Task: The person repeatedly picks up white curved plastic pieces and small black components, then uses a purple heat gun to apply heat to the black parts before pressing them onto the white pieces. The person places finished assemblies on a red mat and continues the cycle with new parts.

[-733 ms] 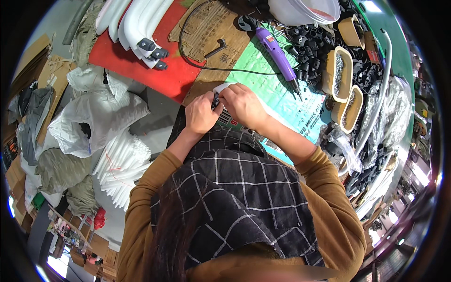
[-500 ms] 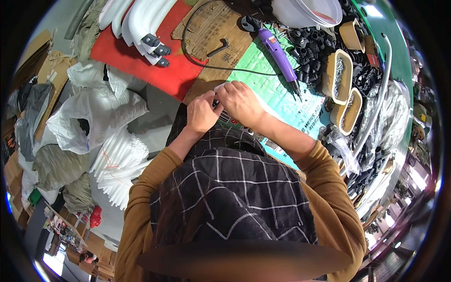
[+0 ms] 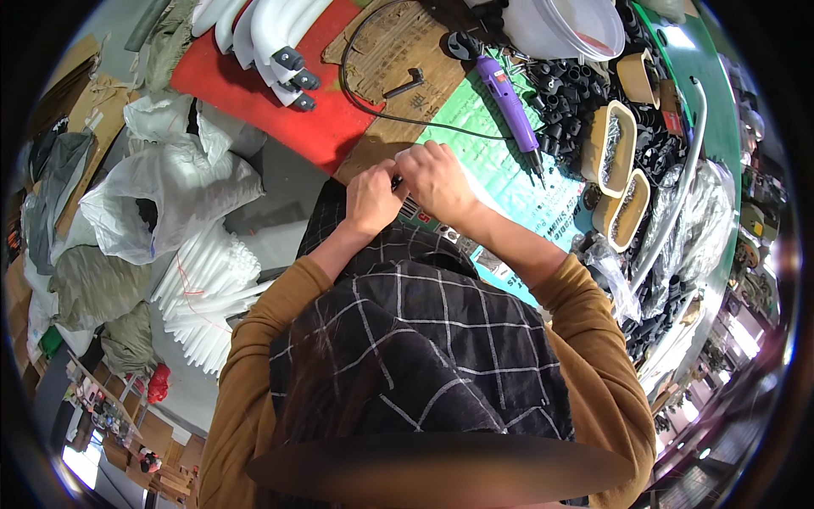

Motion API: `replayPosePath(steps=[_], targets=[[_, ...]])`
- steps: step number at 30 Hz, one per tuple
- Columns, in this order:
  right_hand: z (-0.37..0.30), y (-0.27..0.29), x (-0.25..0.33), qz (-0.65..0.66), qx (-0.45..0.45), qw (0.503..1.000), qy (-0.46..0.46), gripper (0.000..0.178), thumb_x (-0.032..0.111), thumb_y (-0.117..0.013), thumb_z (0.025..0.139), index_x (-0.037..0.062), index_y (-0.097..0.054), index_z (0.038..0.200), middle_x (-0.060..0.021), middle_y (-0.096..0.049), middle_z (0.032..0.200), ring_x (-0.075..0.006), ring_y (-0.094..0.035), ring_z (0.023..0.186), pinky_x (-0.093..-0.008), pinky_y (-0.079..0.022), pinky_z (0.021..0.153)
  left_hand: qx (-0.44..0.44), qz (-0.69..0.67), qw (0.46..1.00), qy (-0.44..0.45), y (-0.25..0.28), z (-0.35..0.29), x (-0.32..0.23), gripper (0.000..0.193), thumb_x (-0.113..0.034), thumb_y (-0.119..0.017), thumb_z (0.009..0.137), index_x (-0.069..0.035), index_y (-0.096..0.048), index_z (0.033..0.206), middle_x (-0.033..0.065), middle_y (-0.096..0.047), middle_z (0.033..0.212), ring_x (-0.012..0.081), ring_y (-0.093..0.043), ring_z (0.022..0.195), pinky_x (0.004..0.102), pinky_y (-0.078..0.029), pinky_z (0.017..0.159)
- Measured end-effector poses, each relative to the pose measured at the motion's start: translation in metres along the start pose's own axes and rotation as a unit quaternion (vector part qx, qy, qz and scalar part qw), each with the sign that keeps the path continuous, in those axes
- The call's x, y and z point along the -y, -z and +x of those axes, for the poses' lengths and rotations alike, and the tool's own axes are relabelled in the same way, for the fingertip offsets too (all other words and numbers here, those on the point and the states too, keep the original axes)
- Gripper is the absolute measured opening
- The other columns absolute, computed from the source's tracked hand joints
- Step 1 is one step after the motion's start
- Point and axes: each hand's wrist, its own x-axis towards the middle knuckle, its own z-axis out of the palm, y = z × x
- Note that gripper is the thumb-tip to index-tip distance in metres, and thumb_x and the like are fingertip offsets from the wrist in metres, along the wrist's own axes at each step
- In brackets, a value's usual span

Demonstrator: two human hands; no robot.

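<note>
My left hand [image 3: 371,199] and my right hand [image 3: 437,182] meet at the near edge of the worktable, just above my lap. Both have curled, closed fingers. A small black part [image 3: 396,181] peeks out between them, pinched by my left thumb and fingers. Something white [image 3: 404,156] shows at the far side of my right fingers, but the hand covers most of it, so its shape is hidden. A purple electric screwdriver [image 3: 509,102] with a black cable lies beyond my right hand, its bit pointing toward me.
White bent tubes [image 3: 263,38] with black end fittings lie on a red sheet [image 3: 220,89] at the far left. At right are tan trays [image 3: 591,161] of screws, a heap of black fittings [image 3: 566,102] and a white bucket [image 3: 551,30]. Bundled white tubes [image 3: 199,305] and sacks fill the floor left.
The view has shifted slightly, moving the table items a little right and down in the picture. My hands stay pressed together with small finger movements.
</note>
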Motion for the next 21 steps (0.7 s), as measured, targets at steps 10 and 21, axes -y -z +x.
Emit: replayPosePath(steps=[10,21], targets=[[-0.005,-0.007,-0.020,0.175,-0.079,0.976,-0.103,0.015,0.016,-0.058,0.084,0.0020,-0.058,0.078,-0.0137,-0.057,0.072,-0.0341,-0.054,0.073,-0.0414,-0.043,0.068,-0.016,-0.018,1.000,-0.010,-0.004,0.002,0.000,0.027,-0.024,-0.065,0.081,0.000,-0.052,0.080,0.0201,-0.061,0.076,0.0382,-0.060,0.075,0.0464,-0.047,0.065],[-0.003,-0.023,-0.028,0.285,-0.051,0.911,-0.293,0.030,0.025,-0.049,0.095,-0.0019,-0.057,0.084,-0.0185,-0.056,0.072,-0.0308,-0.055,0.067,-0.0383,-0.044,0.064,-0.008,-0.067,0.998,0.001,-0.010,0.002,0.004,0.025,-0.022,-0.063,0.083,0.001,-0.053,0.087,0.0225,-0.061,0.080,0.0401,-0.059,0.078,0.0480,-0.047,0.068]])
